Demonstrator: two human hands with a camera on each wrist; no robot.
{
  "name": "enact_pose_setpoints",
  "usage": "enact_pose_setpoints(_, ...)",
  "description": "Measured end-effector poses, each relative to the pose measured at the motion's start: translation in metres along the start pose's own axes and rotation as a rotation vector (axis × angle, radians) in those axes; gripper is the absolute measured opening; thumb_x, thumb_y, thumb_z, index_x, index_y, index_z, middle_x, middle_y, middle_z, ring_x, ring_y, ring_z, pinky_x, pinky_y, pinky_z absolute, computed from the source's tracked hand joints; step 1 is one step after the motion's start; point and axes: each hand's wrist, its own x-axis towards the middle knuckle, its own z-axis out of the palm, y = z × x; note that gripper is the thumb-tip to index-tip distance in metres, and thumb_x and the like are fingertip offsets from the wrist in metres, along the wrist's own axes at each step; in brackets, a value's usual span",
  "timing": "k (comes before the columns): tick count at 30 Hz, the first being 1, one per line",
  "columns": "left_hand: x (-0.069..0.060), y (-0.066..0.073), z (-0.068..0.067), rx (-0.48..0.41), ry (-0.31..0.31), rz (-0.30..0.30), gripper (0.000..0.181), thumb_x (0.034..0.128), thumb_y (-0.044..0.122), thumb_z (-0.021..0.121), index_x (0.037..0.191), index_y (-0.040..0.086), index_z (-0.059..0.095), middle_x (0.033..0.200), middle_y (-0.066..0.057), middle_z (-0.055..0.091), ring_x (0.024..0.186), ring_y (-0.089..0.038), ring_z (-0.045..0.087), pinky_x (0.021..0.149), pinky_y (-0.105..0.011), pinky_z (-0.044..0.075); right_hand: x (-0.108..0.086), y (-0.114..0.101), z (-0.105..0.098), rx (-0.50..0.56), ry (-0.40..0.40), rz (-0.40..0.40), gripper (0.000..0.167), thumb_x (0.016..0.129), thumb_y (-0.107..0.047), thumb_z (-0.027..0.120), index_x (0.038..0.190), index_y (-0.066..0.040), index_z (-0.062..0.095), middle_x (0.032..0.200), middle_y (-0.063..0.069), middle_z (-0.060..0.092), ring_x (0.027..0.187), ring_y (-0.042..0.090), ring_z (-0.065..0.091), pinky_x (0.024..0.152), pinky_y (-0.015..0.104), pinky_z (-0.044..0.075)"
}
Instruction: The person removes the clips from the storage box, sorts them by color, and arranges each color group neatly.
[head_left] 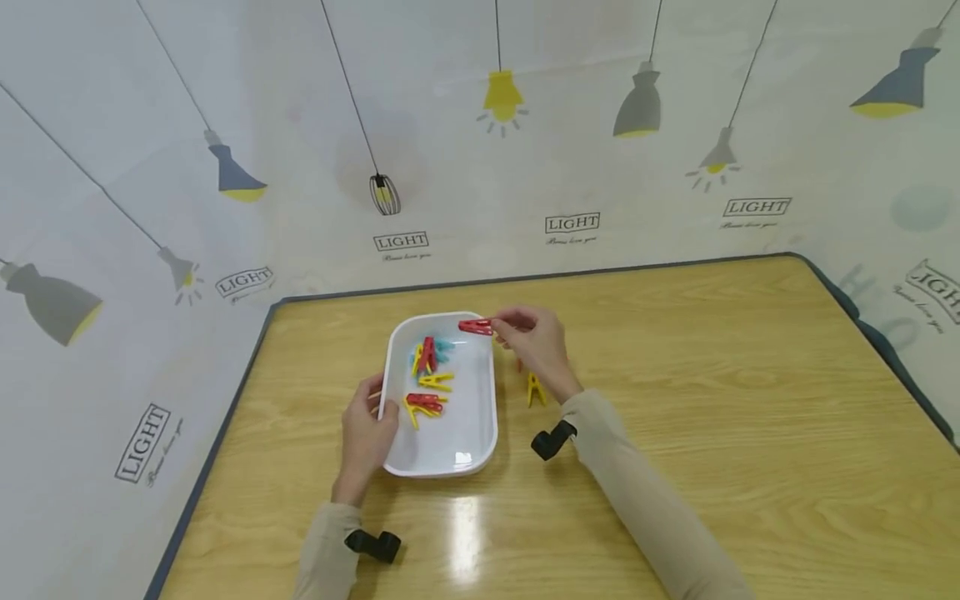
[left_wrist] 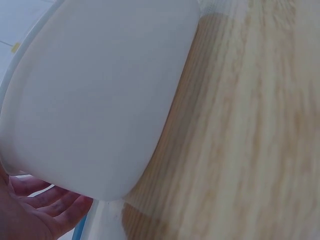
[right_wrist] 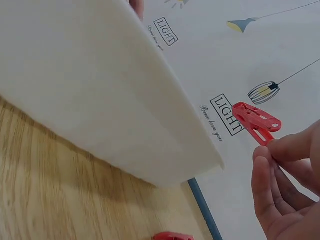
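Observation:
A white plastic tray (head_left: 471, 417) stands on the table, and my left hand (head_left: 366, 437) grips its left rim, thumb over the edge and fingers along the outside. In the left wrist view those fingers (left_wrist: 55, 205) lie against the tray's outer wall. My right hand (head_left: 536, 346) pinches a red clothespin (head_left: 474, 327) by one end, above the tray's far right corner. The right wrist view shows this clothespin (right_wrist: 256, 120) held between thumb and fingertips. Inside the tray lie several red, yellow and blue clothespins (head_left: 435, 381), some overlapping.
Right of the tray, a yellow clothespin (head_left: 535, 389) lies on the wooden table (head_left: 712, 375) beneath my right wrist. A red clothespin (right_wrist: 172, 236) is also on the table, mostly hidden by my hand in the head view. A wall covering (head_left: 465, 175) with printed lamps borders the table.

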Motion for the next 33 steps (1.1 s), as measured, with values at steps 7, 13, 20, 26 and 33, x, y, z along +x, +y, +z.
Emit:
enact_pose_setpoints(7, -0.002, -0.003, -0.001, 0.013, 0.005, -0.001, 0.044, 0.0915, -0.002, 0.053, 0.135, -0.005, 0.056, 0.131, -0.027, 0.062, 0.118, -0.041, 0.064, 0.103, -0.052, 0.053, -0.001, 0.018, -0.017, -0.04, 0.038, 0.018, 0.015, 0.093, -0.019, 0.072, 0.104, -0.007, 0.075, 0.097, 0.012, 0.075, 0.087, 0.031, 0.072, 0.071, 0.034, 0.062)
enact_pose_setpoints(13, -0.002, -0.006, -0.001, 0.02, 0.0, -0.007, 0.044, 0.0916, -0.002, 0.052, 0.136, -0.005, 0.055, 0.132, -0.027, 0.062, 0.118, -0.04, 0.064, 0.103, -0.051, 0.053, -0.001, 0.025, -0.034, -0.063, 0.049, 0.008, 0.019, 0.095, -0.018, 0.07, 0.107, -0.005, 0.074, 0.102, 0.016, 0.075, 0.089, 0.033, 0.073, 0.076, 0.041, 0.063)
enact_pose_setpoints(20, -0.002, -0.005, 0.0, 0.023, 0.008, 0.0, 0.044, 0.0905, -0.003, 0.053, 0.135, -0.005, 0.056, 0.13, -0.028, 0.063, 0.117, -0.042, 0.064, 0.102, -0.052, 0.054, -0.002, 0.036, -0.054, -0.118, 0.115, -0.012, 0.018, 0.095, -0.019, 0.071, 0.107, -0.006, 0.075, 0.102, 0.014, 0.076, 0.09, 0.025, 0.072, 0.073, 0.028, 0.061)
enact_pose_setpoints(26, -0.002, -0.002, 0.0, 0.032, 0.011, -0.003, 0.044, 0.0901, -0.002, 0.054, 0.134, -0.005, 0.057, 0.13, -0.027, 0.063, 0.116, -0.042, 0.065, 0.101, -0.052, 0.055, -0.004, 0.042, -0.065, -0.162, 0.14, 0.004, 0.019, 0.095, -0.021, 0.071, 0.107, -0.007, 0.076, 0.104, 0.013, 0.077, 0.09, 0.019, 0.071, 0.065, 0.013, 0.051)
enact_pose_setpoints(33, -0.001, 0.0, 0.001, 0.027, 0.003, 0.0, 0.044, 0.0908, -0.002, 0.052, 0.135, -0.005, 0.056, 0.132, -0.027, 0.062, 0.117, -0.041, 0.065, 0.101, -0.051, 0.054, -0.008, 0.05, -0.078, -0.107, 0.136, 0.018, 0.02, 0.096, -0.019, 0.07, 0.109, -0.005, 0.074, 0.106, 0.017, 0.076, 0.09, 0.03, 0.074, 0.074, 0.033, 0.063)
